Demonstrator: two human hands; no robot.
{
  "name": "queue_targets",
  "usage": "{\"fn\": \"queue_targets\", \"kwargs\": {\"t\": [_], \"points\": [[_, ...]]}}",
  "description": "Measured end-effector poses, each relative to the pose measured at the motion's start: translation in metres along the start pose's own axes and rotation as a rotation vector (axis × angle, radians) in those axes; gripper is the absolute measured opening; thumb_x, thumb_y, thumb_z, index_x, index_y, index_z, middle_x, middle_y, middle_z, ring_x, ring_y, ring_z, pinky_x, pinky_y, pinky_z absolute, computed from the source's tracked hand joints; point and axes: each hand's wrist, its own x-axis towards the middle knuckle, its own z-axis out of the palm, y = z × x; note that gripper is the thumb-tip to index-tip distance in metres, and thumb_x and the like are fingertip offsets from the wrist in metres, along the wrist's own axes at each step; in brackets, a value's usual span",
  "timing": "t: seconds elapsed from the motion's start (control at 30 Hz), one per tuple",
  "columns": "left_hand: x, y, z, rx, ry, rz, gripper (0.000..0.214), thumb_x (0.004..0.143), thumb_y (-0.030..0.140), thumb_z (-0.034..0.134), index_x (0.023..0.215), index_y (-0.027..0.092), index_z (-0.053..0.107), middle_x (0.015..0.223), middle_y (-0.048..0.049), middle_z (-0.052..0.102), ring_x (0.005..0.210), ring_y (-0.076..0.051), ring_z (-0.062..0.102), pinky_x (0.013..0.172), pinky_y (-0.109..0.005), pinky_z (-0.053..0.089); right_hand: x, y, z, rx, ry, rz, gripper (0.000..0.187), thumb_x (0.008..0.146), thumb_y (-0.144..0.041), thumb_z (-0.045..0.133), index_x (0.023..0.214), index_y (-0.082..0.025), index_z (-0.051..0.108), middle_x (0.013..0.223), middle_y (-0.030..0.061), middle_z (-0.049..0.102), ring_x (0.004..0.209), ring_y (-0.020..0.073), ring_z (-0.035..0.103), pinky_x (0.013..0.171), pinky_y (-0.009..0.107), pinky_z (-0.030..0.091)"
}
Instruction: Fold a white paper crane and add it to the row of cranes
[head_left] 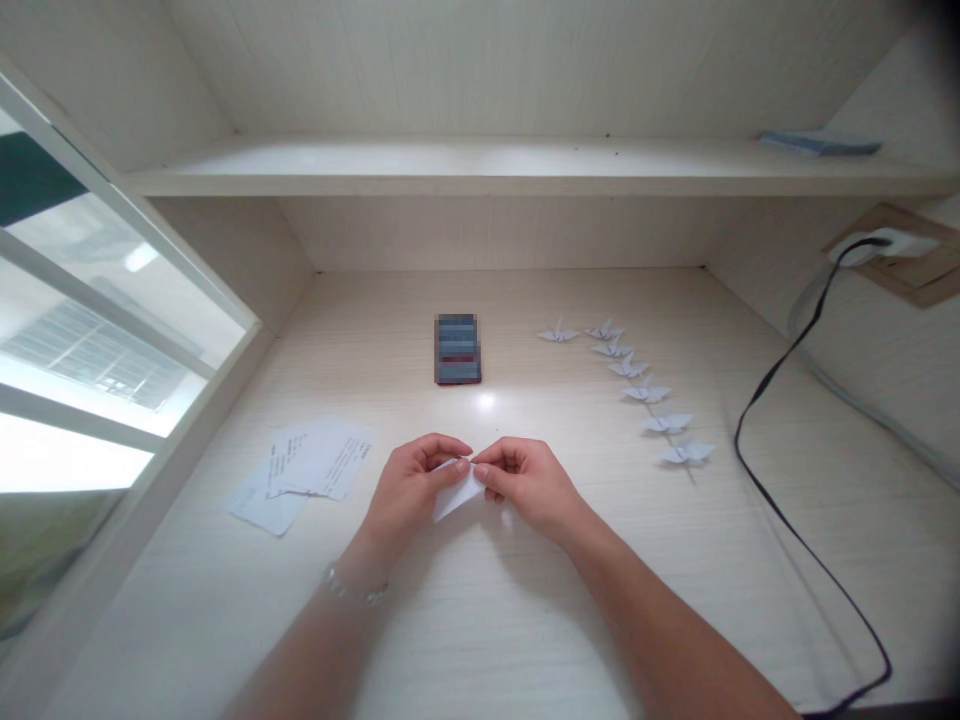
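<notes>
A small folded piece of white paper [457, 497] is held between my two hands, just above the desk. My left hand [417, 482] pinches its upper left side between thumb and fingers; a beaded bracelet [352, 588] circles that wrist. My right hand [529, 480] grips the top right corner, thumb against bent fingers. Both thumbs nearly meet at the paper's upper point. To the right, several white paper cranes [646, 392] stand in a curved row. Loose sheets of paper [330, 458], some with printed text, overlap on the left.
A phone [457, 350] lies beyond my hands, its screen blurred. A black cable [780, 520] runs from the wall socket [911, 255] down the desk's right side. Above the back of the desk is a shelf [480, 155] with a flat bluish item [821, 144]. A window [97, 330] borders the left.
</notes>
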Motion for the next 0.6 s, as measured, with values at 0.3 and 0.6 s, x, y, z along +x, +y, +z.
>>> {"fn": "queue_targets", "kwargs": {"t": [0.3, 0.6], "points": [[-0.0004, 0.0026, -0.0016, -0.102, 0.023, 0.037, 0.026, 0.074, 0.028, 0.061, 0.097, 0.016, 0.062, 0.072, -0.0042, 0.066, 0.06, -0.013, 0.059, 0.053, -0.021, 0.043, 0.0004, -0.0037, -0.0013, 0.072, 0.062, -0.025, 0.01, 0.072, -0.022, 0.061, 0.078, -0.014, 0.064, 0.059, 0.0009, 0.06, 0.052, 0.0107, 0.055, 0.051, 0.023, 0.043], [-0.0016, 0.0011, 0.0018, 0.052, 0.149, 0.093, 0.029, 0.064, 0.026, 0.071, 0.089, 0.014, 0.06, 0.073, -0.0052, 0.068, 0.065, -0.015, 0.062, 0.06, -0.024, 0.048, 0.0007, 0.0015, 0.0008, -0.008, 0.018, 0.007, 0.012, 0.076, -0.027, 0.058, 0.073, -0.016, 0.06, 0.06, 0.0006, 0.06, 0.053, 0.0116, 0.056, 0.052, 0.023, 0.043]]}}
